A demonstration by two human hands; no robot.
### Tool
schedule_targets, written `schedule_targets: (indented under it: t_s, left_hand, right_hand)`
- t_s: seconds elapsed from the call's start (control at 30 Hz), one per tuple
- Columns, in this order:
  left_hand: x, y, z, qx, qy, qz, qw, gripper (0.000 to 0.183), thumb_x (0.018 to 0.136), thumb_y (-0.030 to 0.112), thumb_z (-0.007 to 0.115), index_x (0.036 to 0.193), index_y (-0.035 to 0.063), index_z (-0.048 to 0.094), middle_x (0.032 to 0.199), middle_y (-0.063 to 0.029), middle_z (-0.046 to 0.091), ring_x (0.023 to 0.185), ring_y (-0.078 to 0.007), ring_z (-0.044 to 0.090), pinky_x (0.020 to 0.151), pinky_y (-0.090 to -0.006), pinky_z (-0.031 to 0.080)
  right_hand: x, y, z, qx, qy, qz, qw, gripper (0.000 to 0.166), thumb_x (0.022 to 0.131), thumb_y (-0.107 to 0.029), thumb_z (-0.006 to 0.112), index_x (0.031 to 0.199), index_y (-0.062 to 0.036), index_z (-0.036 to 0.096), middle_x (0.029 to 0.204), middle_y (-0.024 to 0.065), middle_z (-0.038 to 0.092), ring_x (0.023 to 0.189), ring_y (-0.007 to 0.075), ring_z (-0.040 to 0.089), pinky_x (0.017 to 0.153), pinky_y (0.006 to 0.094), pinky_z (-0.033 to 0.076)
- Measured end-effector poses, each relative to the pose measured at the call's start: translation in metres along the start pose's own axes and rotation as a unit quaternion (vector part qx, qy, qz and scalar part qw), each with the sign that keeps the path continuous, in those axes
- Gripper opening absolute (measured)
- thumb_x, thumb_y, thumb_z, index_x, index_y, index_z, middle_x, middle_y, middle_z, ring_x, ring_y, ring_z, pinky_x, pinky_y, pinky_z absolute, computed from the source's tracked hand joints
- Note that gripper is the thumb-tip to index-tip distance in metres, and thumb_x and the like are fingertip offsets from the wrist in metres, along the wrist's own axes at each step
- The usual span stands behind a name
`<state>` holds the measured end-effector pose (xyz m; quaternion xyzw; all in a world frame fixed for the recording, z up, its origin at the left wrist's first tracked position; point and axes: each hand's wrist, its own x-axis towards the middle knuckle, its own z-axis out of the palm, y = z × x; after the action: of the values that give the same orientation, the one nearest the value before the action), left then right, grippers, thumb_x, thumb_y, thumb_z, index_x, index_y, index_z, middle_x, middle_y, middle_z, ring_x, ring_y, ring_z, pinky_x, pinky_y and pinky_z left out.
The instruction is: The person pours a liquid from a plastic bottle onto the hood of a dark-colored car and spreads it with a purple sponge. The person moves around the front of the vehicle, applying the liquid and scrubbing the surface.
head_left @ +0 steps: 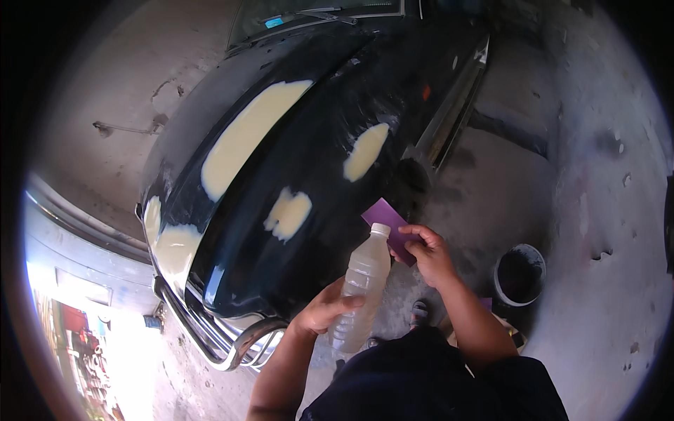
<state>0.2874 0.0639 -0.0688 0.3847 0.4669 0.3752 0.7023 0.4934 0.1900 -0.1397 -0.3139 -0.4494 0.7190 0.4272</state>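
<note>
My left hand (327, 309) grips a translucent plastic bottle (363, 292) with a white cap, tilted slightly to the right. Between the thumb and fingers of my right hand (429, 255) is a purple sheet (387, 218), which looks like sandpaper; the bottle's neck covers part of it. Both hands are in front of a dark car's front fender (316, 158). Pale yellow body filler lies on the fender in a small patch (288, 213) and an oval patch (367, 152). A long filler patch (253, 137) covers part of the hood, and another (176, 252) is at its front edge.
A chrome bumper (231, 352) curves around the car's front at lower left. To my right, a bucket (520, 274) stands on the floor near a stained wall (605, 210). A chrome side step (455, 116) runs along the car. Bright daylight enters at far left.
</note>
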Motion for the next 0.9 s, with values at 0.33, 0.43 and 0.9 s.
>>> schedule_targets:
  t_s: [0.33, 0.43, 0.9]
  left_hand:
    - [0.042, 0.015, 0.013, 0.015, 0.184, 0.065, 0.981, 0.063, 0.099, 0.04, 0.052, 0.14, -0.0055, 0.038, 0.11, -0.0135, 0.063, 0.101, -0.0211, 0.059, 0.086, -0.0327, 0.049]
    - [0.04, 0.024, 0.005, 0.196, 0.198, 0.23, 0.932, 0.07, 0.09, 0.024, 0.065, 0.145, -0.0035, 0.03, 0.124, -0.02, 0.057, 0.111, -0.0308, 0.058, 0.089, -0.0352, 0.051]
    - [0.057, 0.101, -0.036, 0.5, 0.257, 0.524, 0.641, 0.079, 0.063, 0.025, 0.088, 0.129, 0.002, 0.05, 0.133, -0.023, 0.047, 0.117, -0.0395, 0.054, 0.095, -0.0432, 0.048]
  right_hand:
    - [0.033, -0.018, 0.028, 0.07, -0.014, 0.083, 0.994, 0.044, 0.092, -0.041, 0.059, 0.111, -0.0013, 0.062, 0.092, 0.006, 0.063, 0.077, 0.0153, 0.061, 0.066, 0.0265, 0.05]
    - [0.048, -0.045, 0.033, 0.16, 0.01, 0.095, 0.983, 0.039, 0.092, -0.038, 0.061, 0.108, -0.0012, 0.062, 0.097, 0.0062, 0.063, 0.08, 0.0151, 0.063, 0.066, 0.0276, 0.051]
    - [0.116, -0.059, 0.059, 0.061, -0.065, -0.056, 0.994, 0.028, 0.101, -0.027, 0.05, 0.12, -0.0079, 0.058, 0.104, 0.0056, 0.064, 0.092, 0.0138, 0.063, 0.076, 0.0302, 0.053]
